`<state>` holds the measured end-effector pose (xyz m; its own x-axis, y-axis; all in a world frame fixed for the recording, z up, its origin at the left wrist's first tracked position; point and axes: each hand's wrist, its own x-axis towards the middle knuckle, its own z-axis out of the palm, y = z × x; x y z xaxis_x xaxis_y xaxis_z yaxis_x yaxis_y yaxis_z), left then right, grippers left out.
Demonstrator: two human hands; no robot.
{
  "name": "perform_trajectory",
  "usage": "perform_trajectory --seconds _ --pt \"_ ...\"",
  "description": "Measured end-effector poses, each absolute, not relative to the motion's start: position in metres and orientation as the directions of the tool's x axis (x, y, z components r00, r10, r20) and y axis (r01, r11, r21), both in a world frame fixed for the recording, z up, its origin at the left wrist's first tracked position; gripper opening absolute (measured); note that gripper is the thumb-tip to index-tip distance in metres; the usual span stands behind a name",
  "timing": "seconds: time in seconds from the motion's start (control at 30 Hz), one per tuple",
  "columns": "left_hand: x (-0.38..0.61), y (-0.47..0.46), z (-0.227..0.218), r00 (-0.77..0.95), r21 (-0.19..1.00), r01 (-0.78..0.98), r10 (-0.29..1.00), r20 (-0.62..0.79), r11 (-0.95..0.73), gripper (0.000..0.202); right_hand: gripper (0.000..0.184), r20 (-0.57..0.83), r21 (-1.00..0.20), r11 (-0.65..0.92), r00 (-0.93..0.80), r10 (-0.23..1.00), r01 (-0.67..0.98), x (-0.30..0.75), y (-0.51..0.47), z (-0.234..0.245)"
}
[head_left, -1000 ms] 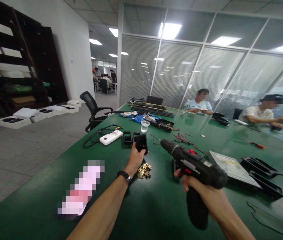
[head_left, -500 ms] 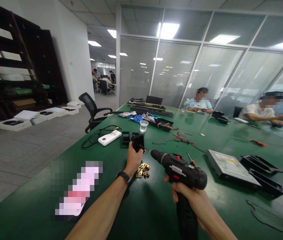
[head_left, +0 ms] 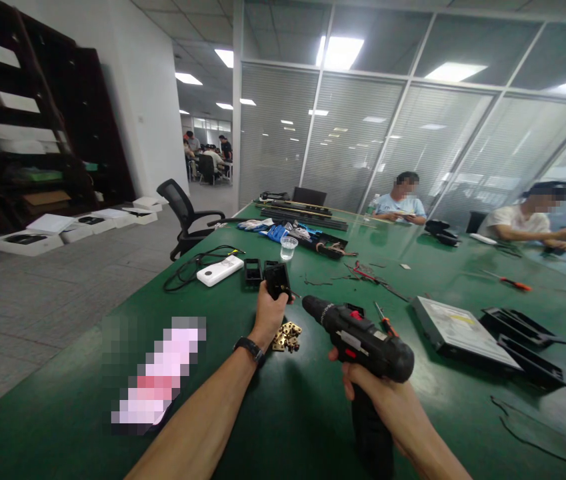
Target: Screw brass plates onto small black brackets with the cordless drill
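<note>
Gripping a black box (head_left: 277,281) in the left hand (head_left: 270,315), curled snugly round it above the green table (head_left: 313,413). Clutching a cordless drill (head_left: 363,340) in the right hand (head_left: 365,375), wrapped round the handle, pointing its bit (head_left: 298,297) at the box, can't tell if touching. Have brass pieces (head_left: 287,337) heaped nearby, plus a clear cup (head_left: 289,249) further back.

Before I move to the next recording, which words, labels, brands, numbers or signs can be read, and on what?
None can be read.
Black drill in the right hand: pale sticker, too small and blurred.
Flat metal box: yellowish label, too blurred.
White device: faint marks, too small.
Pink-and-white object: pixelated, so any text is hidden.
</note>
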<state>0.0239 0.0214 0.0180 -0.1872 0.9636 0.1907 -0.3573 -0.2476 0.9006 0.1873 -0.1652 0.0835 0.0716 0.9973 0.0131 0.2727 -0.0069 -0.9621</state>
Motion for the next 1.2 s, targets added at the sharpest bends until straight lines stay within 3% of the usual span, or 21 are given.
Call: perform_trajectory --seconds 0.37,0.8,0.87,0.97,1.07,1.2 --pt "0.024 0.017 0.023 -0.172 0.911 -0.315 0.959 0.223 -0.268 0.03 0.023 0.048 -0.93 0.03 0.04 0.998 0.365 0.187 -0.163 0.08" --pt "0.023 0.015 0.025 -0.17 0.916 -0.31 0.963 0.211 -0.256 0.03 0.033 -0.019 -0.893 -0.069 0.115 0.993 0.446 0.183 -0.163 0.083" --pt "0.023 0.015 0.025 -0.173 0.918 -0.294 0.959 0.225 -0.268 0.03 0.032 0.006 -0.877 -0.055 0.126 0.992 0.477 0.183 -0.164 0.083" --pt "0.023 0.015 0.024 -0.179 0.921 -0.258 0.951 0.252 -0.292 0.028 0.031 0.163 -0.828 0.095 0.075 0.984 0.553 0.185 -0.166 0.084" --pt "0.022 0.016 0.023 -0.15 0.924 -0.242 0.953 0.265 -0.295 0.027 0.05 0.295 -0.717 0.273 -0.075 0.952 0.641 0.191 -0.167 0.084" --pt "0.019 0.019 0.018 -0.07 0.924 -0.277 0.964 0.255 -0.265 0.031 0.073 0.26 -0.568 0.295 -0.172 0.95 0.768 0.2 -0.168 0.083"
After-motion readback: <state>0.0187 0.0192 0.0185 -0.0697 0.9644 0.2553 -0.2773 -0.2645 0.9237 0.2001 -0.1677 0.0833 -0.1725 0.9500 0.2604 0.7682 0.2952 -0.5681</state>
